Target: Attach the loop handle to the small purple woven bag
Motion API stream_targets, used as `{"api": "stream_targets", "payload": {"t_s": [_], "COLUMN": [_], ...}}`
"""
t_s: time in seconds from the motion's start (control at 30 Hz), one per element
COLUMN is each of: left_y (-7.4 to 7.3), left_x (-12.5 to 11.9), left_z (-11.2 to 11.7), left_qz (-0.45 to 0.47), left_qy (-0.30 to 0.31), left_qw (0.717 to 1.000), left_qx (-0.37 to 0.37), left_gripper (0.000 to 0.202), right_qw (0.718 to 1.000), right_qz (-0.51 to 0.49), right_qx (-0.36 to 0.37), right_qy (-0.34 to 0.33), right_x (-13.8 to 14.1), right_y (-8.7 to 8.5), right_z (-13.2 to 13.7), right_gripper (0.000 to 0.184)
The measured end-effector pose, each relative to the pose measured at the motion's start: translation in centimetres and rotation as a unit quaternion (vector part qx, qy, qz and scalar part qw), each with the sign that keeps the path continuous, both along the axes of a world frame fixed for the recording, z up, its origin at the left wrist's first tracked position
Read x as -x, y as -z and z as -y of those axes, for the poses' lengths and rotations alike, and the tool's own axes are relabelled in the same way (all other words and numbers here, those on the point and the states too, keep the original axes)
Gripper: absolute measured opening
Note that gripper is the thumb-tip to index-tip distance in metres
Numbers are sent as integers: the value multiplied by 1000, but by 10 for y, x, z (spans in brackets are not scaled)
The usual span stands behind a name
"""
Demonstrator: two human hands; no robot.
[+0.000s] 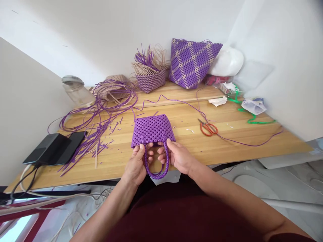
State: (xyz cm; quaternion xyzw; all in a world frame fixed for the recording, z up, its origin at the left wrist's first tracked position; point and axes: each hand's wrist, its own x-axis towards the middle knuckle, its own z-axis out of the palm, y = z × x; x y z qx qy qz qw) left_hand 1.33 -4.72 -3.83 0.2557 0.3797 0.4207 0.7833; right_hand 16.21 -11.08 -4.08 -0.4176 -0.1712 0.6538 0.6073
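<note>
The small purple woven plastic-cord bag point(153, 129) lies flat at the light wooden bench point(227, 141) near edge. The left hand point(136, 164) and right hand point(178, 156) each grip its rim beside the looped handle point(156, 168); orange-handled scissors point(208, 127) lie at three o'clock.

The near edge of the small purple woven handbag point(153, 129) is covered by the left hand point(136, 164) and the right hand point(178, 156) — the fingertips beneath it cannot be seen. Part of the looped purple handle point(154, 174) is masked by the thumbs. The flat black devices point(54, 148) are too indistinct to be identified. The pink item point(214, 80) behind the large purple-and-beige woven bag point(191, 62) is mostly concealed — its nature cannot be told.
</note>
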Motion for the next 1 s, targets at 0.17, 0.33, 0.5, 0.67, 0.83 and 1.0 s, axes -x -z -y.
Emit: {"api": "stream_targets", "payload": {"t_s": [0.17, 0.33, 0.5, 0.67, 0.83, 1.0], "left_y": [-3, 1, 4, 7, 14, 11], "left_x": [13, 15, 2, -3, -10, -14], "left_z": [10, 20, 14, 14, 16, 11], "left_qz": [-68, -33, -3, -19, -7, -35], "left_qy": [58, 101, 54, 45, 50, 43], "left_qw": [996, 994, 998, 999, 998, 996], "left_qx": [29, 15, 18, -7, -47, -76], "left_gripper": [23, 29, 39, 46, 43, 47], "right_qw": [995, 994, 996, 999, 999, 999], "right_qz": [-88, -108, -65, -21, 3, -29], "right_qx": [25, -9, -51, -25, -29, -26], "right_qy": [-51, 6, 19, 23, 21, 33], "right_x": [0, 5, 8, 10, 10, 5], "right_y": [0, 2, 3, 7, 8, 6], "right_z": [11, 9, -1, 1, 1, -5], "right_gripper": [30, 26, 34, 51, 49, 54]}}
